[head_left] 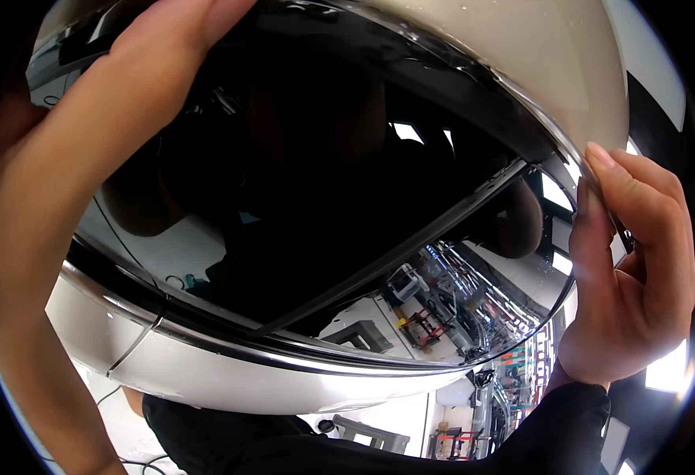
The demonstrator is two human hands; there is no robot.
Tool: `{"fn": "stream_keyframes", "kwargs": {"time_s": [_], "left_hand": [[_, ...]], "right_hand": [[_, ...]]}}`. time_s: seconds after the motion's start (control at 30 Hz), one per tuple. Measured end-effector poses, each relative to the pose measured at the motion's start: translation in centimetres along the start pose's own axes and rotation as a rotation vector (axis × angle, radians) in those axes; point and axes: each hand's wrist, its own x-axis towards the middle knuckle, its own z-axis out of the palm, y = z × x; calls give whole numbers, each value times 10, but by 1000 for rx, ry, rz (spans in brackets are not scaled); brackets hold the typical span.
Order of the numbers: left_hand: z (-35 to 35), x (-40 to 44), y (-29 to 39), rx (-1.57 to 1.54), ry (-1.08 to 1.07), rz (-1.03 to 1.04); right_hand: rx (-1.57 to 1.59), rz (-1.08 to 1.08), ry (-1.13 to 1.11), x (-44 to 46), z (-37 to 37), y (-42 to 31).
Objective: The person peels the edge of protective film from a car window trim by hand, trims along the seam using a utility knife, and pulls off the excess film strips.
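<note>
A dark, glossy car window (347, 182) fills the middle of the head view, tilted, with reflections on it. Along its curved upper edge runs a shiny trim strip (533, 103), bordering the beige painted roof (553, 47). At the right end of that edge, my right hand (632, 253) pinches the strip between thumb and fingers. My left hand (153, 67) reaches to the upper left of the window, its fingertips cut off by the top of the view. Whether it grips anything there is hidden.
A dark pillar bar (395, 245) crosses the glass diagonally. Below the window lies a white door panel (276, 372) with a seam on its left. Beyond it are a grey stool (371, 435), workshop racks (514, 388) and cables on the floor (146, 463).
</note>
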Motion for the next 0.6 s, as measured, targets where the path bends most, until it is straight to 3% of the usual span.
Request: {"fn": "stream_keyframes", "kwargs": {"time_s": [0.2,0.6], "left_hand": [[-20,2,-10,-15,2,57],[-40,20,-15,-64,-31,130]], "right_hand": [[-83,67,130,-12,14,-6],[-78,96,160,-26,7,15]]}}
